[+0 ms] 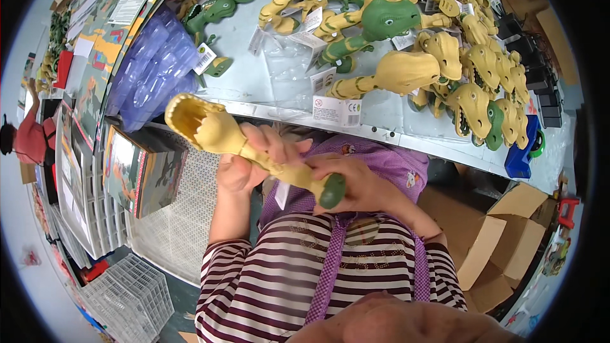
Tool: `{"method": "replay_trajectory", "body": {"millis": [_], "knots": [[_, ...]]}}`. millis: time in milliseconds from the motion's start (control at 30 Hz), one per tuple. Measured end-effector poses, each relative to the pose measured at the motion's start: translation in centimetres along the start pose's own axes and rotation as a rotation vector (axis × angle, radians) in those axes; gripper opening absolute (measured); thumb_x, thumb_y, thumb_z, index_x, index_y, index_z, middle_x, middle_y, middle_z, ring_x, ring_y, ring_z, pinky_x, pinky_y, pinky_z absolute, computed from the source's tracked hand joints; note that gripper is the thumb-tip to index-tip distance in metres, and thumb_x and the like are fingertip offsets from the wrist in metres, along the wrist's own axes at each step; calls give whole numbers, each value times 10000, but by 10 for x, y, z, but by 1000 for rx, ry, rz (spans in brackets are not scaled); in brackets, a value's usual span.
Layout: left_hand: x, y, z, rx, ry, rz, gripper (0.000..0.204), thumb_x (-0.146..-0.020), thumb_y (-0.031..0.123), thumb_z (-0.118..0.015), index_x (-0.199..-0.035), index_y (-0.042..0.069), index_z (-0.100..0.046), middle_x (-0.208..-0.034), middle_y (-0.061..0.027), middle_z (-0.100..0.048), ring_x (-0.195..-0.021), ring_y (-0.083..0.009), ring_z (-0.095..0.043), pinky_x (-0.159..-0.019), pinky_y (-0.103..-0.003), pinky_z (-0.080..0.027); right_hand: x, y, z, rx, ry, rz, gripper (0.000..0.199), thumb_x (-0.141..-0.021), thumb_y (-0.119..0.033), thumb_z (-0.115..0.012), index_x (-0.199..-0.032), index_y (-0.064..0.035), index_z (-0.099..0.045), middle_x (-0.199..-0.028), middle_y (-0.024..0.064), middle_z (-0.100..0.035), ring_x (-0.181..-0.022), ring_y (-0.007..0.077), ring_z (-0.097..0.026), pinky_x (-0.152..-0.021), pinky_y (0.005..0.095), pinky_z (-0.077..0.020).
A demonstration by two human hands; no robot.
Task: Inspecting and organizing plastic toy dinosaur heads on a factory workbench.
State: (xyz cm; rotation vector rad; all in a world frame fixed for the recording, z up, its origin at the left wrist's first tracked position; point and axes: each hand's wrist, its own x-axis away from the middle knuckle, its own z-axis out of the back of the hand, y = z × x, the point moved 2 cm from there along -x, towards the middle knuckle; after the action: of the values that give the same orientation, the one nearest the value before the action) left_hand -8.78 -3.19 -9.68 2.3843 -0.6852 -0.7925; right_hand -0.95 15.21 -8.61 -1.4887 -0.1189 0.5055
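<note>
A yellow toy dinosaur grabber [219, 136] with a wide-gaping jaw slants across my lap, its head to the upper left and its dark green end to the lower right. My left hand [264, 152] wraps round its neck just behind the head. Lower down, my right hand [349, 181] grips it beside the green end. A white tag [282, 195] hangs from its underside. On the table just beyond lie more yellow dinosaur grabbers [406, 72] and a green-headed one [389, 19], several with white tags.
Clear bluish plastic packaging [155, 63] is heaped at the table's left. Printed boxes [140, 168] stand near a white perforated basket [178, 216]. An open cardboard box [505, 248] is at my right, below a blue tool [522, 152] on the table edge. Another person [39, 130] is at far left.
</note>
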Motion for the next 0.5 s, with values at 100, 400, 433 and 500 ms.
{"method": "replay_trajectory", "body": {"millis": [100,400,433,500], "knots": [[-15,23,3,-11,-10,-129,362,-903,411,-535,-1057,92,-458,-885,-87,-535,-679,-233,-607,-827,-529,-504,-1,3,10,163,62,18,438,-655,-124,-774,-1027,-46,-556,-1111,149,-575,-1017,322,-563,-874,374,-444],[-103,36,41,-1055,447,23,251,-928,165,-507,-1074,-38,-498,-900,-81,-605,-654,-119,-594,-650,-266,-502,16,51,62,1064,540,13,205,-742,-91,-686,-915,-28,-595,-995,131,-548,-908,316,-509,-800,384,-416],[-110,31,45,-1072,418,59,277,-925,190,-527,-1089,-31,-493,-893,-75,-606,-641,-113,-588,-632,-259,-493,15,53,62,1042,560,8,195,-751,-91,-682,-913,-27,-594,-1006,134,-536,-925,319,-500,-811,385,-410],[-120,26,50,-1085,385,103,305,-922,215,-547,-1104,-24,-488,-886,-69,-607,-628,-107,-581,-614,-252,-484,16,55,61,1020,584,-5,186,-760,-91,-678,-911,-26,-593,-1017,136,-525,-943,322,-490,-823,385,-405]]}}
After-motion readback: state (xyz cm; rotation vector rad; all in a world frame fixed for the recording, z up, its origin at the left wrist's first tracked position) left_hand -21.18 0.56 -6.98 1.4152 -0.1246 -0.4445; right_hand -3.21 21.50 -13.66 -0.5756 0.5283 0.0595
